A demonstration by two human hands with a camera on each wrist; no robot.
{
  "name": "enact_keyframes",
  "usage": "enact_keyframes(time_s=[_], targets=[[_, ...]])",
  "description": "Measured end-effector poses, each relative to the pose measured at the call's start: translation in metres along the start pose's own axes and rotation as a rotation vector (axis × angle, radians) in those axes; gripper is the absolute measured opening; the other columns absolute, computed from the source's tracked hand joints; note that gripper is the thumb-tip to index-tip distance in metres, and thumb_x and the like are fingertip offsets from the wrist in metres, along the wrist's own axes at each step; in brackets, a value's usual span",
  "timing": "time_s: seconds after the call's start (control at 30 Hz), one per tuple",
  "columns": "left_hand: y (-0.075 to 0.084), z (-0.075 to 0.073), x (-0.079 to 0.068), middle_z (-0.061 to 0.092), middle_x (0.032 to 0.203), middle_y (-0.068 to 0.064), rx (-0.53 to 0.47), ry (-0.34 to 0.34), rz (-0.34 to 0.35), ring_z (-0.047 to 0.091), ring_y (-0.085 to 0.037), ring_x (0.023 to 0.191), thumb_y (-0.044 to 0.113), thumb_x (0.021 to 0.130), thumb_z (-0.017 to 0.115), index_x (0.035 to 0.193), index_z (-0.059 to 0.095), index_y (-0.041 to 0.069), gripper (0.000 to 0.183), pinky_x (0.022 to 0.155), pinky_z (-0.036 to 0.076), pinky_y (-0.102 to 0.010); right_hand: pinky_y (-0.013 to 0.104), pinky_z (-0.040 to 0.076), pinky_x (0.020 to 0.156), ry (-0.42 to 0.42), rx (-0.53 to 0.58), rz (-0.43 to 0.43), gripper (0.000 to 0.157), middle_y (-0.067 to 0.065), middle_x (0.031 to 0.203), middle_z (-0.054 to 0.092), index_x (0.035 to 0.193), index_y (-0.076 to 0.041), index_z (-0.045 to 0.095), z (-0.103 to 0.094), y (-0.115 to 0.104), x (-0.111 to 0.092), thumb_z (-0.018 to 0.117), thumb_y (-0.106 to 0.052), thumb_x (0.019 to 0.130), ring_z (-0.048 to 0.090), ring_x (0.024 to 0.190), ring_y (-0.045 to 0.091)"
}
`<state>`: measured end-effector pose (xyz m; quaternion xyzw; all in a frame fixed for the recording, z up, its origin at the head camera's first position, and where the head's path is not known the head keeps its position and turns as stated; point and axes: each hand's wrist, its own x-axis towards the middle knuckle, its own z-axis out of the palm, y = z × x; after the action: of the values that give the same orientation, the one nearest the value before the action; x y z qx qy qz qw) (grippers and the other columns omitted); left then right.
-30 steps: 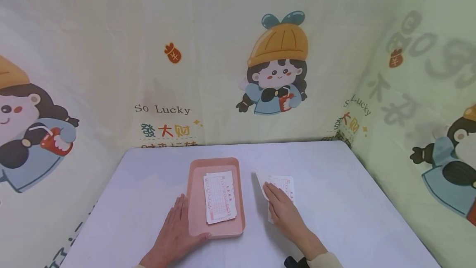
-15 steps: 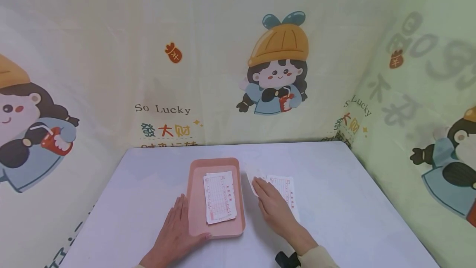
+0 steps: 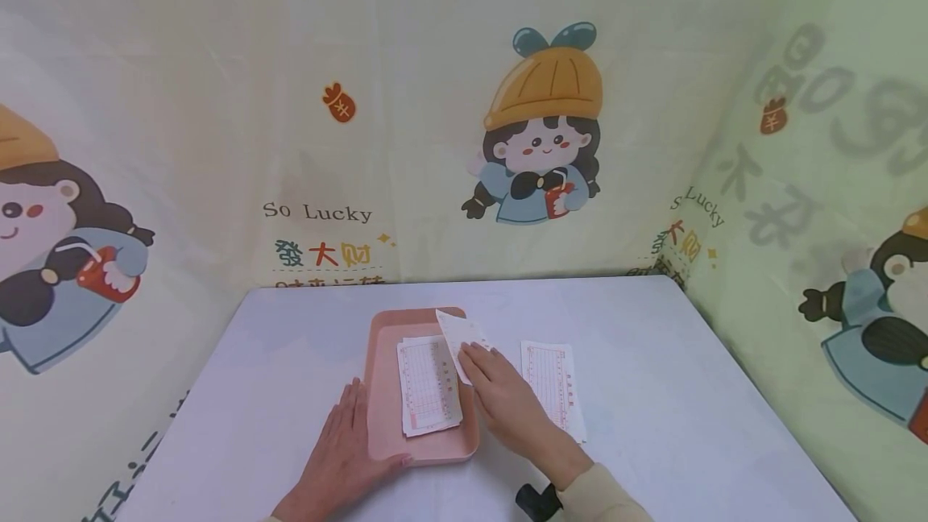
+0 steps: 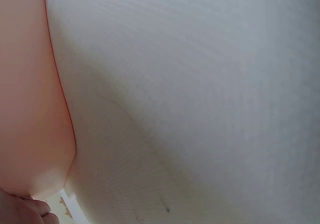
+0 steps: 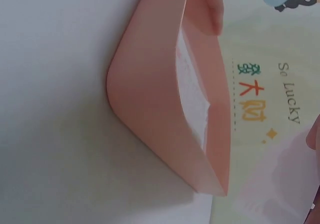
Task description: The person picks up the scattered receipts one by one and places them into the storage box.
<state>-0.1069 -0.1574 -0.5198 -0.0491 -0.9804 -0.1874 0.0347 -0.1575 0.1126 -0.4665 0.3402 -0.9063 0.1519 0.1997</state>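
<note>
A shallow pink tray (image 3: 383, 417) sits on the white table, holding a stack of white paper forms (image 3: 426, 393) with red print. My left hand (image 3: 337, 449) rests against its left side, fingers straight, thumb at its front edge. The right wrist view also shows the tray's side wall (image 5: 145, 79). My right hand (image 3: 503, 401) pinches a thin paper form (image 3: 453, 330), raised and slanted above the tray's right rim. Part of the held form shows pale in the right wrist view. The right thumb is hidden in the head view.
More paper forms (image 3: 554, 389) with red print lie on the white table (image 3: 674, 409) right of the tray. A black wrist-worn device (image 3: 538, 500) shows by the right sleeve. A printed cloth (image 3: 413, 143) with cartoon figures hangs behind the table.
My right hand has lifted a form off the right-hand pile and carried it left to the tray's right rim. The left hand and tray have stayed in place.
</note>
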Motion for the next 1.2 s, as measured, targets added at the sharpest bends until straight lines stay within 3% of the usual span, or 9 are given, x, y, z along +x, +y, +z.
enact_keyframes(time_s=[0.23,0.53,0.9,1.2], targets=[[-0.001,0.0,-0.002,0.027,0.159,-0.027,0.001,0.07,0.049,0.029,-0.042,0.147,0.081,0.069,0.065,0.152,0.023,-0.007,0.129,0.115,0.032,-0.059,0.044,0.034,0.119,-0.062,-0.063,-0.044,0.053,0.01,0.153,0.047,0.147,-0.004,0.047,0.004,-0.009,0.007,0.061,-0.012,0.097,0.041,0.144,0.026],[-0.002,0.0,-0.003,0.028,0.158,-0.028,0.008,0.088,0.072,0.03,-0.042,0.146,0.08,0.07,0.066,0.152,0.023,-0.008,0.128,0.114,0.033,-0.059,0.045,0.035,0.118,-0.078,-0.148,-0.114,0.059,0.012,0.152,0.047,0.145,-0.004,0.048,0.015,-0.018,0.014,0.068,-0.014,0.091,0.041,0.144,0.027],[-0.003,0.001,-0.002,0.027,0.158,-0.028,0.021,0.078,0.069,0.029,-0.042,0.147,0.08,0.071,0.065,0.152,0.023,-0.009,0.127,0.114,0.033,-0.059,0.046,0.039,0.115,-0.069,-0.207,-0.113,0.049,0.013,0.146,0.054,0.139,-0.004,0.054,0.03,-0.029,0.018,0.064,-0.016,0.093,0.049,0.138,0.028],[-0.003,0.001,-0.002,0.028,0.158,-0.028,0.019,0.091,0.073,0.031,-0.042,0.146,0.079,0.07,0.066,0.151,0.024,-0.009,0.127,0.114,0.033,-0.059,0.045,0.043,0.113,-0.195,-0.181,-0.057,0.049,0.011,0.142,0.058,0.14,-0.004,0.053,0.038,-0.037,0.018,0.063,-0.018,0.095,0.053,0.135,0.025]])
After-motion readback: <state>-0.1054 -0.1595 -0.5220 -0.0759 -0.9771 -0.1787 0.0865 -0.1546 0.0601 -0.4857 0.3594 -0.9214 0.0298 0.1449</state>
